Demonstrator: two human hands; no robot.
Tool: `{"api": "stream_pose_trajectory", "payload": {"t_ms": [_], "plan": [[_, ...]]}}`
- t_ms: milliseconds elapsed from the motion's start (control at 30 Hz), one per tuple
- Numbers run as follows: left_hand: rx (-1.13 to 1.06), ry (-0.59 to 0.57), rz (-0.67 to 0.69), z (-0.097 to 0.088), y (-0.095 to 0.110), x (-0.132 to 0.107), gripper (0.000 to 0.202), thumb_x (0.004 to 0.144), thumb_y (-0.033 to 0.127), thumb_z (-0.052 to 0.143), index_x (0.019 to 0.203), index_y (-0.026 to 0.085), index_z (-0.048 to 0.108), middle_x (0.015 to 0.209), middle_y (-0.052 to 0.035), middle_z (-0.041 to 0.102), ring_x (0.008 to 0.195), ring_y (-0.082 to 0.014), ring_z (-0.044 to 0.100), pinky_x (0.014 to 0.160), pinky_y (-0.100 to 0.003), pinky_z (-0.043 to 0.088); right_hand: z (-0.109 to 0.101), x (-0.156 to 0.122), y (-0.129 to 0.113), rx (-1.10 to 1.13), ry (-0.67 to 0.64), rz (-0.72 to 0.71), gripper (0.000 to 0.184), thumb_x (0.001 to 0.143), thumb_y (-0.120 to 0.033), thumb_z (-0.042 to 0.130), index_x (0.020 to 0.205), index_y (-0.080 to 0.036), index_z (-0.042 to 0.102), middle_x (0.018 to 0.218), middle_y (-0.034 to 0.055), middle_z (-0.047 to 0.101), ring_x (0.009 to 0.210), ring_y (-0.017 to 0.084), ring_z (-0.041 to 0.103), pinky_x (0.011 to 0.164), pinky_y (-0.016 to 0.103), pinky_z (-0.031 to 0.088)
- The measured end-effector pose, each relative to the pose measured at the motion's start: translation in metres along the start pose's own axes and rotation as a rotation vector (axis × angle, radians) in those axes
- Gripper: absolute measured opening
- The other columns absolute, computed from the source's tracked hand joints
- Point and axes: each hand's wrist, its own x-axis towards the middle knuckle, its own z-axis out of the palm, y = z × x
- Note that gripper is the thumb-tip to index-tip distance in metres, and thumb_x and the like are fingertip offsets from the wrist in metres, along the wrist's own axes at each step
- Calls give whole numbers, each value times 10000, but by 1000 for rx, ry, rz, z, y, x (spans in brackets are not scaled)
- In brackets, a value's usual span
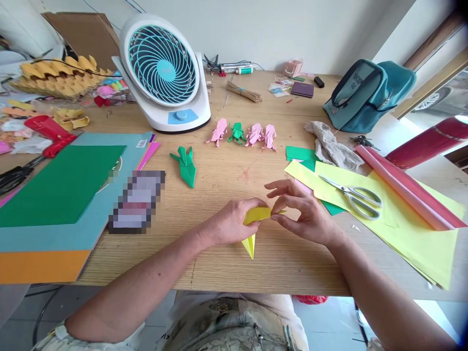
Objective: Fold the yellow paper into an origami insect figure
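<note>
My left hand and my right hand meet over the wooden table near its front edge. Both pinch a folded yellow paper piece; its pointed tip hangs down below my left hand. My right thumb and forefinger grip the piece's right end, the other fingers spread above it. A folded green paper shape lies just beyond, to the left. Farther back stands a row of small folded paper frogs, pink and green.
Scissors lie on yellow sheets at the right, beside rolled pink paper. Stacked green, blue and orange sheets fill the left. A desk fan, a teal bag and a crumpled cloth stand behind.
</note>
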Motion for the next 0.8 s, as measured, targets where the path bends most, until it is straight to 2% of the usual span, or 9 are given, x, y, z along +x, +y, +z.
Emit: {"api": "stream_pose_trajectory", "payload": {"t_ms": [133, 233, 367, 567, 667, 800], "plan": [[-29, 74, -40, 1, 0, 1, 340, 802, 141, 596, 1131, 206, 649, 1015, -21, 728, 893, -183, 680, 764, -260, 483, 0, 0, 3, -55, 72, -2, 54, 870, -205, 674, 923, -211, 662, 1034, 76, 555, 938, 199, 598, 810, 389, 571], [-37, 115, -33, 0, 0, 2, 331, 797, 121, 594, 1113, 206, 645, 1009, -7, 724, 881, -166, 676, 758, -246, 483, 2, -1, 4, -64, 65, -7, 121, 880, -224, 673, 998, -215, 649, 912, 50, 561, 811, 172, 576, 694, 332, 556], [16, 149, 11, 2, -1, 2, 336, 798, 89, 590, 1112, 203, 633, 1019, -3, 720, 883, -157, 677, 774, -244, 493, 4, 0, 2, -83, 40, -45, 79, 907, -163, 628, 974, -203, 641, 942, 67, 591, 836, 167, 604, 717, 322, 542], [66, 224, 93, 4, -3, 2, 317, 808, 58, 578, 1090, 197, 622, 1054, -23, 713, 953, -165, 676, 867, -268, 505, 5, 1, 1, -75, 92, -83, 106, 906, -103, 609, 934, -201, 638, 974, 81, 626, 858, 164, 633, 747, 315, 540], [75, 259, 126, 4, -3, 2, 322, 814, 49, 576, 1097, 196, 619, 1038, -23, 707, 956, -161, 668, 864, -267, 501, 6, 0, 1, -81, 155, -38, 104, 896, -128, 636, 966, -206, 624, 947, 67, 641, 851, 168, 632, 751, 316, 539], [76, 262, 130, 2, 0, 1, 332, 825, 42, 563, 1114, 196, 621, 1049, -30, 700, 969, -164, 661, 866, -274, 495, 11, -2, 1, -75, 188, 99, 202, 878, -186, 676, 1068, -212, 613, 959, 51, 667, 851, 169, 633, 760, 307, 535]]}}
